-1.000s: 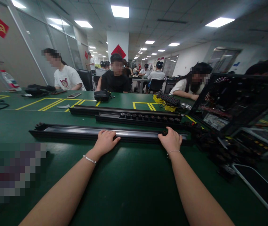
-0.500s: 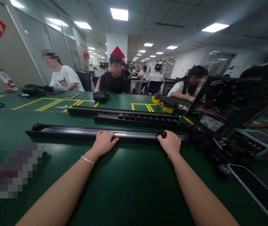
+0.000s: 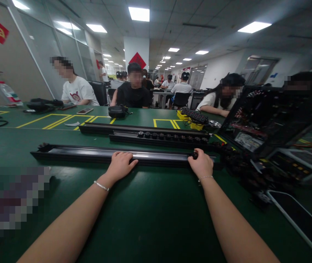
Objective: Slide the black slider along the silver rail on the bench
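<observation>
On the green table (image 3: pixel 145 226), a long channel (image 3: pixel 73 151) is clasped by the left hand (image 3: pixel 120 163), a black part (image 3: pixel 195 155) is pinched near its right end by the right hand (image 3: pixel 202 163), and round pieces (image 3: pixel 161 136) are held in a second channel (image 3: pixel 124 138) behind

Ceiling panels (image 3: pixel 139 14) glow overhead in otherwise dim light; glare streaks the long rail (image 3: pixel 90 151), outer edges stretch, and the dark parts (image 3: pixel 254 173) at right blur.

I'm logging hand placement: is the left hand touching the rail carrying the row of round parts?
No, the left hand rests on the nearest black rail, in front of the round parts.
</observation>
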Tool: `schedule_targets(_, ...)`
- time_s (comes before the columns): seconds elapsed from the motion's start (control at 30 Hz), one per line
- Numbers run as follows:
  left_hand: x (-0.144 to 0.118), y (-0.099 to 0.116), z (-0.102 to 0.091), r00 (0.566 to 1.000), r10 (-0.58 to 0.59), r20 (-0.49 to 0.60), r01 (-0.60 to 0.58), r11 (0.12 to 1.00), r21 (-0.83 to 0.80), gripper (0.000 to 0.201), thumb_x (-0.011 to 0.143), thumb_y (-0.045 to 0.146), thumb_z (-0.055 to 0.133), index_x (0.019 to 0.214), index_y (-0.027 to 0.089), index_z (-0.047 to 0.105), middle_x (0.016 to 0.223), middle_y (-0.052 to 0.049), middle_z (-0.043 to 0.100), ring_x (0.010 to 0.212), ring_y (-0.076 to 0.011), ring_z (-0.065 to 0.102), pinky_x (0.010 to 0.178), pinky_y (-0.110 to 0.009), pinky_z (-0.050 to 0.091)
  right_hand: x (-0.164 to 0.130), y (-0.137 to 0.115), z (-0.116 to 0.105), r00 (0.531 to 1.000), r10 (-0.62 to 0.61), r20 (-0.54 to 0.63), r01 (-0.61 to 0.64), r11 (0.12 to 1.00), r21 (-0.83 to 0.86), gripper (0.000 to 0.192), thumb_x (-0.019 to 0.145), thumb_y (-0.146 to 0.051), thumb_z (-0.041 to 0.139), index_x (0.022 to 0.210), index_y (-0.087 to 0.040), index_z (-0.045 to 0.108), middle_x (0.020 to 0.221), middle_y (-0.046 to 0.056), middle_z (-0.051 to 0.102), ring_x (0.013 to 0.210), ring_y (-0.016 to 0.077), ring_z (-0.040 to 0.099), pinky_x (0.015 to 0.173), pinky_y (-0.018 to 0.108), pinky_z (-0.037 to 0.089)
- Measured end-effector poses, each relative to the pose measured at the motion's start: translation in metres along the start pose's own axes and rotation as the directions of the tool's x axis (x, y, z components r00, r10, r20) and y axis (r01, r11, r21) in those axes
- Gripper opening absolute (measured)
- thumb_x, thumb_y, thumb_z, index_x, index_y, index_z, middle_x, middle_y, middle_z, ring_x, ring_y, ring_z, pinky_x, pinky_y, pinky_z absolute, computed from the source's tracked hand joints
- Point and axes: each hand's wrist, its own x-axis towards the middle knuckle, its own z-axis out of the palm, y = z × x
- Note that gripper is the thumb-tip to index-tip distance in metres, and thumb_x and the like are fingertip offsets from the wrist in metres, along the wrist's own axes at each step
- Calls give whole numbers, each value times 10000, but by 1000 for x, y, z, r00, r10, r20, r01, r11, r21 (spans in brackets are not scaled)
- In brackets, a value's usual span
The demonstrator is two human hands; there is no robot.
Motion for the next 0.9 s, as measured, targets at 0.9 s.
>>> schedule_targets(0.9, 0, 0, 0, 1000, 14, -7, -14, 1000, 25, 363, 868, 492, 350, 806, 211, 573, 911, -57, 673, 930, -229, 567, 917, -424, 302, 5, 11, -3, 998, 70, 3, -70, 998, -4, 449, 725, -307, 475, 1147, -175, 557, 1035, 94, 625, 1020, 245, 527, 940, 399, 325)
